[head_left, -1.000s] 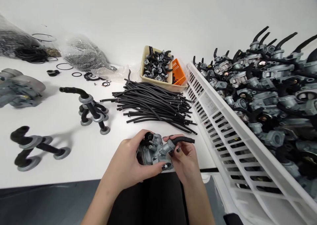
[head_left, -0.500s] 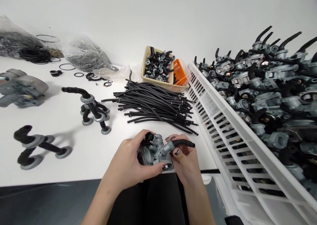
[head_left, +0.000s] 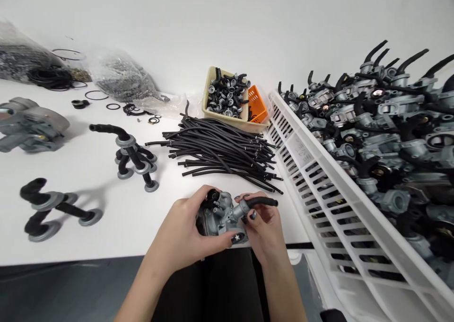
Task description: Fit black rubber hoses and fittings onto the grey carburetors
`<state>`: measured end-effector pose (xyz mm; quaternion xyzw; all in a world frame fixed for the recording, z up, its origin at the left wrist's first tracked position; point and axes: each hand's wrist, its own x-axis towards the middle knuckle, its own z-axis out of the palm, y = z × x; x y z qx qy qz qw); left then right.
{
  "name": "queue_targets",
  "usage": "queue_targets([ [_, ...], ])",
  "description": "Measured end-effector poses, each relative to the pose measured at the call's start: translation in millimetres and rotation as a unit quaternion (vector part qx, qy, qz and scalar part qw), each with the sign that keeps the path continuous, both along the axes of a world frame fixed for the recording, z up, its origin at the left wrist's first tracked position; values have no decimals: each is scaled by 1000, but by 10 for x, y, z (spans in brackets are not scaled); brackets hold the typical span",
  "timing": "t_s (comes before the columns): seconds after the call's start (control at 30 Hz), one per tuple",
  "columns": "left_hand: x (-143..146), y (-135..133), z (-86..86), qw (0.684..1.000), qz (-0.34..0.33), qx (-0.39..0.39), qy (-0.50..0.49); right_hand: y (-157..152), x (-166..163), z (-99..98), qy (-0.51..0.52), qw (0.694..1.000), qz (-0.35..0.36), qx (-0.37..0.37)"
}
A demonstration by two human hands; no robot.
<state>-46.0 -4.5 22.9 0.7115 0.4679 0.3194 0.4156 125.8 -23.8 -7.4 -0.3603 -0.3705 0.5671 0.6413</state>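
One carburetor (head_left: 227, 221) in left hand (head_left: 185, 233); right hand (head_left: 266, 228) pinching black-tubed cap (head_left: 241, 209).

The left hand (head_left: 189, 232) and right hand (head_left: 266, 230) grip a metal carburettor (head_left: 223, 221); black hoses (head_left: 222, 147) lie at its twelve o'clock, a white crate (head_left: 354, 193) of similar parts (head_left: 392, 107) at two o'clock.
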Motion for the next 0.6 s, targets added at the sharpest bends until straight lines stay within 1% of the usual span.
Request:
queue_targets([
  [0.13,10,8,24,1000,-1,2,-12,-3,-23,29,-6,1000,-23,-14],
  [0.33,10,13,-4,1000,-3,3,9,30,-13,-3,-17,999,-26,-12],
  [0.47,2,7,-11,1000,0,-2,24,28,-32,19,-3,1000,-7,-9],
  [0.6,3,1,5,1000,-5,-6,19,-3,-66,81,3,999,-1,-39],
])
